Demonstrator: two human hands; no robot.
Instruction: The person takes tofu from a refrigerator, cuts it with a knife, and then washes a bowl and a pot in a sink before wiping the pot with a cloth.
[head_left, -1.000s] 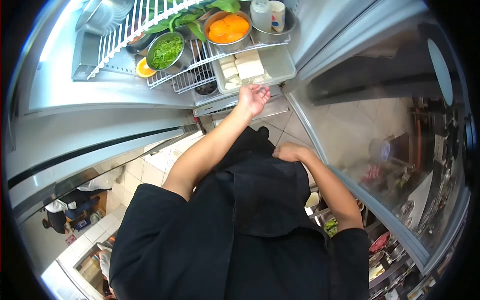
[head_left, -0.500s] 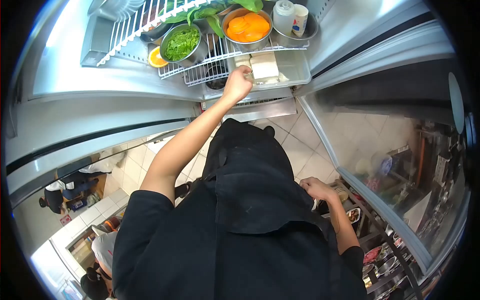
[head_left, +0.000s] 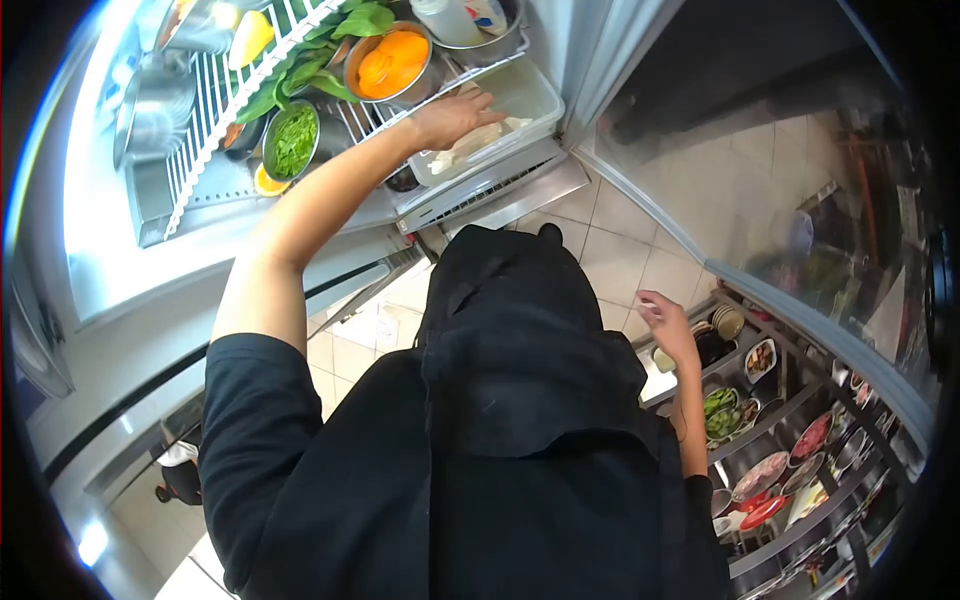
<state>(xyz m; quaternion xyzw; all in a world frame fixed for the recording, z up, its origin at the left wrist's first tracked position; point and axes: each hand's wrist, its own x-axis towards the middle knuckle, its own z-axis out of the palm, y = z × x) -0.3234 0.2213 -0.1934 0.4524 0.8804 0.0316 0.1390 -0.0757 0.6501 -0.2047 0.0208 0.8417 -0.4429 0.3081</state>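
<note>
Left hand (head_left: 452, 115) on pale blocks (head_left: 470, 146) in clear tub (head_left: 520, 95).

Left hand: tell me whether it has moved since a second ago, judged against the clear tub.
Yes. The left hand went from below the clear tub into it, onto the white blocks.

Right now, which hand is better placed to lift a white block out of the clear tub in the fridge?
Left. The left hand already rests inside the clear tub, on the white blocks. The right hand hangs low beside the apron, over the rack of bowls, far from the fridge.
</note>
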